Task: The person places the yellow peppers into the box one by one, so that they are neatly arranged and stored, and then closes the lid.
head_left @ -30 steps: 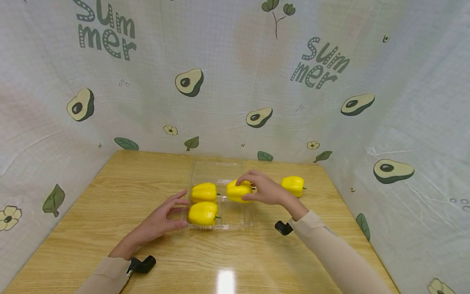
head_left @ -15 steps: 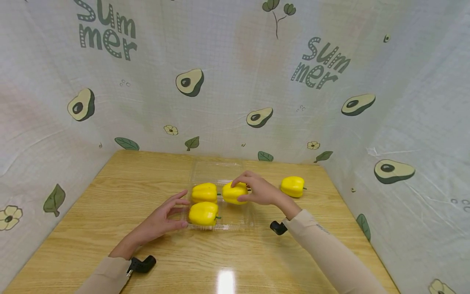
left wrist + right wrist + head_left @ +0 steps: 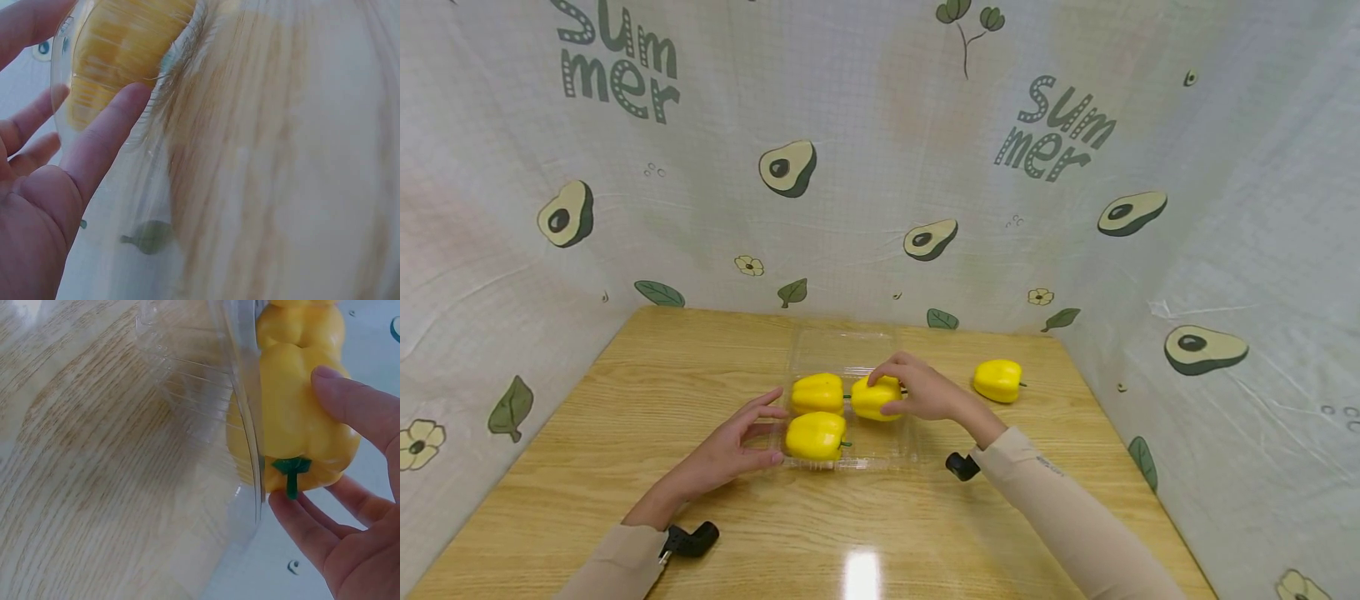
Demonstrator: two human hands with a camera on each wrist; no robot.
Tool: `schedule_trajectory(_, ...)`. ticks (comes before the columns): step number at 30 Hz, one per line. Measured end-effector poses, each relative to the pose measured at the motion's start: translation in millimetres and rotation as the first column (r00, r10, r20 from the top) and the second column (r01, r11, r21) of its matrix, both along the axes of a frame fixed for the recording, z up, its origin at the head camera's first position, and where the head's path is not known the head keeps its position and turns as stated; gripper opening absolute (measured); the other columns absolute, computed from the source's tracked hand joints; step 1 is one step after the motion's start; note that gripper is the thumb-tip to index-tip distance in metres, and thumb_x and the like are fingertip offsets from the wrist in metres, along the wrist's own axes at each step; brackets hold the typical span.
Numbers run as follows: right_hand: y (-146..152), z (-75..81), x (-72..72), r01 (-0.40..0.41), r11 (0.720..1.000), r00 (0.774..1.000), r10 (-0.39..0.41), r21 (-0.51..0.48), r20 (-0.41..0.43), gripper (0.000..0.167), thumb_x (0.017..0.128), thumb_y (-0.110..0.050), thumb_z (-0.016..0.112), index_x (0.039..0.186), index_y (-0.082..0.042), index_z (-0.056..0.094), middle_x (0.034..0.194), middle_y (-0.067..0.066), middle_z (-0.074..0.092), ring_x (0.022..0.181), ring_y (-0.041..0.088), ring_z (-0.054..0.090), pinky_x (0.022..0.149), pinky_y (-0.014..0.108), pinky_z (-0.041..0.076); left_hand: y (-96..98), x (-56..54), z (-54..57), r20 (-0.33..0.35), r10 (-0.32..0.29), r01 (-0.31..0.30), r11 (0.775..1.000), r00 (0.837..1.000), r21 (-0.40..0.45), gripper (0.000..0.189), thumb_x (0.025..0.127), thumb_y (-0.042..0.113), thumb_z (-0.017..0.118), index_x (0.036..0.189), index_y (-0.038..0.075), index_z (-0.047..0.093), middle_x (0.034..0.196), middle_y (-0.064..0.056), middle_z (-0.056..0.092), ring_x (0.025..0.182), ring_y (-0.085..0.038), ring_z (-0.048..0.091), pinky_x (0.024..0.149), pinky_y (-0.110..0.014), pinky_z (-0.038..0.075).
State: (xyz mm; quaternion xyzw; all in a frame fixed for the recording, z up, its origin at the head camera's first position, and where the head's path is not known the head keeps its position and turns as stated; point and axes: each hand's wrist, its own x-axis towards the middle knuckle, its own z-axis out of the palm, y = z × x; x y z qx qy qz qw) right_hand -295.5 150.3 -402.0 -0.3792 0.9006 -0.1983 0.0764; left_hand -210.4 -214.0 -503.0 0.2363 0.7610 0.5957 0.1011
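Note:
My right hand (image 3: 927, 392) grips a yellow bell pepper (image 3: 872, 403) from its right side, thumb and fingers around it, at the back right of a clear plastic clamshell box (image 3: 887, 454). In the right wrist view, this pepper (image 3: 297, 412) shows its green stem toward the palm, and its lower part sits behind the box wall. Two more yellow bell peppers lie along the left of the box, a back one (image 3: 817, 393) and a front one (image 3: 815, 437). My left hand (image 3: 730, 450) rests against the box's left side, fingers spread and thumb near the front corner.
The box's clear lid (image 3: 842, 346) lies folded back behind it. Another yellow bell pepper (image 3: 998, 381) lies on the wooden table (image 3: 760, 533) at the back right. A printed cloth (image 3: 865, 192) hangs around the table's back and sides.
My right hand has moved left and slightly down with its bell pepper, bringing it close beside the back-left pepper in the box. My left hand has stayed put.

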Motion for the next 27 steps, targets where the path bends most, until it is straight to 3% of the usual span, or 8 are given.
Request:
schedule_trajectory(17,1.7,-15.7,-3.6,0.019,0.999,0.999,-0.018,-0.04,0.031,0.044,0.094,-0.02,0.085,0.133,-0.018,0.066,0.135,0.006,0.057,0.112,0.021,0.057,0.096,0.04,0.057,0.3,0.2,0.0,-0.008,-0.007,0.007,1.0,1.0,0.01,0.055,0.1,0.014,0.077,0.149,0.008,0.054,0.178,-0.013,0.008,0.146,-0.057,0.041,0.104,-0.036,0.058)
schedule_trajectory(27,2.9,-22.8,-5.7,-0.002,0.998,1.0,0.001,-0.064,-0.002,0.044,0.092,-0.019,0.085,0.132,-0.017,0.067,0.137,0.006,0.059,0.114,0.022,0.059,0.097,0.044,0.058,-0.1,-0.4,-0.4,-0.009,-0.01,0.01,1.0,1.0,0.008,0.054,0.1,0.015,0.077,0.148,0.009,0.054,0.178,-0.014,0.008,0.146,-0.057,0.041,0.104,-0.036,0.058)
